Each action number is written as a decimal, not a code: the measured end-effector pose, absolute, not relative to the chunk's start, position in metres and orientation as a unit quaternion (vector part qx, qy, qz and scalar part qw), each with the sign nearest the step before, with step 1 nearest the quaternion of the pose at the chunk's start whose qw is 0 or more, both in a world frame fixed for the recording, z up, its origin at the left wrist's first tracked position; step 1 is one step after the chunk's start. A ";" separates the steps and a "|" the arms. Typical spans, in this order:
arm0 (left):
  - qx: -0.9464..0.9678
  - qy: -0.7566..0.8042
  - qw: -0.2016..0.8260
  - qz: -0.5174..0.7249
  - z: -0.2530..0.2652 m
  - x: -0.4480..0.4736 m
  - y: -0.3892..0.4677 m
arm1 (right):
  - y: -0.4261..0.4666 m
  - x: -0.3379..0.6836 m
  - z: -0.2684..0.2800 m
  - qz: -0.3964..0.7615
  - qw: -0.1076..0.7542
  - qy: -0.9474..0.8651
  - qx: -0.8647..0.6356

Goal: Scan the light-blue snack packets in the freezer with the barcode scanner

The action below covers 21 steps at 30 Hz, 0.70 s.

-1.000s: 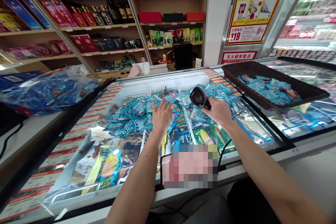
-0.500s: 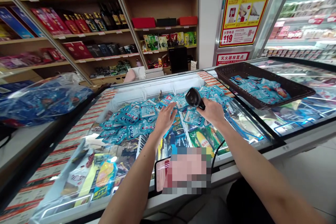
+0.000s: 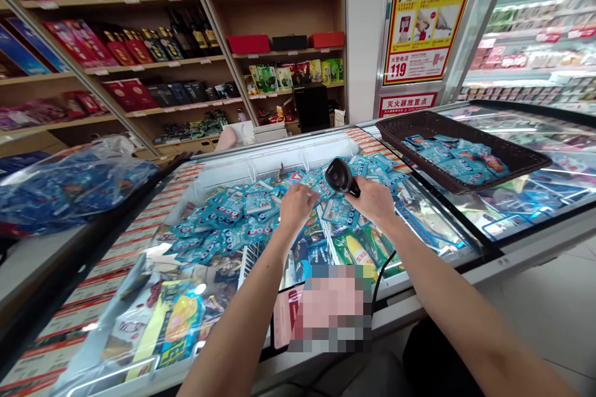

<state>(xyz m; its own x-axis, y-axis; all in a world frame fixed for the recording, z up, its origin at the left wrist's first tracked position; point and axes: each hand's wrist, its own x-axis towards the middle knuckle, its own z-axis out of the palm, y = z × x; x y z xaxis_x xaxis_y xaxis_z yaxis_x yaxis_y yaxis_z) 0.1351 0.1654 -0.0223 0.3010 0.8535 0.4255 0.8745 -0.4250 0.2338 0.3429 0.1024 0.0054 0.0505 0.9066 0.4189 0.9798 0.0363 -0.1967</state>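
Observation:
My right hand [image 3: 374, 200] is closed round the handle of a black handheld barcode scanner [image 3: 339, 176], its head raised above the pile. To its left, my left hand [image 3: 297, 208] has its fingers bent and drawn in at the edge of a small blue snack packet [image 3: 311, 181]; the fingertips are partly hidden. Many similar blue packets [image 3: 258, 201] lie in a loose heap on the glass top of the freezer [image 3: 223, 158]. From the scanner a black cable [image 3: 382, 268] runs down between my arms.
A brown woven basket [image 3: 465, 181] with blue packets stands at the right on the freezer. A phone [image 3: 285, 316], partly blurred out, lies at the front edge. Blue goods in clear plastic [image 3: 79, 180] sit at the left. Stocked shelves [image 3: 153, 65] stand behind.
My left hand's fingers have gone from stretched out to bent in at the packets. The scanner stays at nearly the same place in my right hand. The view has shifted slightly.

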 end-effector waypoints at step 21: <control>-0.505 -0.495 -0.374 -0.600 -0.040 0.095 0.163 | 0.096 0.332 0.001 -0.110 0.191 -0.755 -0.618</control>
<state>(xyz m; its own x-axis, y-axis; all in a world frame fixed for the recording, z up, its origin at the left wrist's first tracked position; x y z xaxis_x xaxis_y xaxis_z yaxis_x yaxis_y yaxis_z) 0.0951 0.1630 -0.0404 -0.2093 0.9488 0.2367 0.0512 -0.2311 0.9716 0.3318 0.0956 0.0010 -0.1639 0.8904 0.4247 0.9746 0.2128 -0.0701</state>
